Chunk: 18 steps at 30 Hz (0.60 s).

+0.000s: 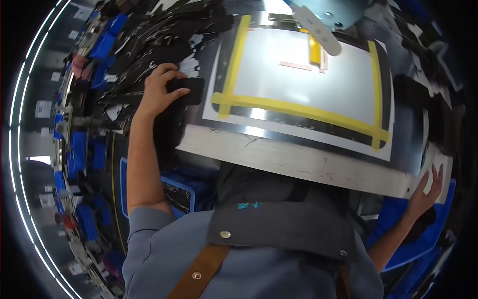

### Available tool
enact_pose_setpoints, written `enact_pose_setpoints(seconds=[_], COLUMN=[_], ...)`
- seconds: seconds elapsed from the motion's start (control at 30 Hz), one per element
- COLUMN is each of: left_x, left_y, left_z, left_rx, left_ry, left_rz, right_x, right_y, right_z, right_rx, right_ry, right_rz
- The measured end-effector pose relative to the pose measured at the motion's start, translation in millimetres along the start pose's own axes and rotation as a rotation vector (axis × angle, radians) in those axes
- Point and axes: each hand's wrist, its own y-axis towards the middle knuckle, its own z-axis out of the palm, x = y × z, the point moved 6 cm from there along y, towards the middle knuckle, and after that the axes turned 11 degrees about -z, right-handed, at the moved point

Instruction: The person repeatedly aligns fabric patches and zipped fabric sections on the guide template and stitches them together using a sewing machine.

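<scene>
My left hand [162,89] is at the left of the work table, beside a heap of black strips [144,55]. Its thumb lies over a small dark flat piece [195,92], with the fingers curled at its far edge. Down at the right, my right hand [429,192] has its fingers apart, next to a pale sheet [438,174] by the table corner; I see nothing in it. Between the hands lies a shiny plate [294,87] framed with yellow tape [298,110]. Pinkish strips [296,66] and a yellow piece [314,52] sit on it.
A grey rounded arm [316,30] of a machine reaches over the plate's far side. The table's pale front edge [289,162] runs close to my apron. Blue crates [184,184] stand below at left and right. More black material [433,109] lies at the right.
</scene>
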Motion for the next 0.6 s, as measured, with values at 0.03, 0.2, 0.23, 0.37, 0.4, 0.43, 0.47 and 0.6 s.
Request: enact_pose_setpoints(seconds=[0.03, 0.2, 0.23, 0.37, 0.4, 0.43, 0.47, 0.6], left_x=[1, 25, 28, 36, 33, 34, 37, 49], left_y=[-3, -13, -15, -11, -8, -6, -3, 14], left_z=[-1, 4, 2, -7, -11, -15, -16, -26], left_rx=[0.009, 0.019, -0.042, 0.000, -0.039, -0.044, 0.019, 0.003], left_ry=[-0.084, -0.100, 0.023, 0.210, 0.203, 0.203, 0.181, -0.468], left_rz=[-0.052, -0.120, -0.115, -0.170, -0.112, -0.118, -0.144, -0.168], right_x=[25, 141, 163, 224, 235, 246, 256, 282], right_y=[16, 64, 67, 79, 80, 81, 82, 85], right_z=[13, 67, 78, 98, 102, 105, 107, 116], right_rx=[0.010, 0.219, 0.303, 0.382, 0.404, 0.424, 0.427, 0.568], right_ry=[0.159, 0.241, 0.249, 0.420, 0.448, 0.475, 0.509, 0.622], right_rz=[0.048, -0.344, -0.431, -0.540, -0.580, -0.620, -0.648, -0.722])
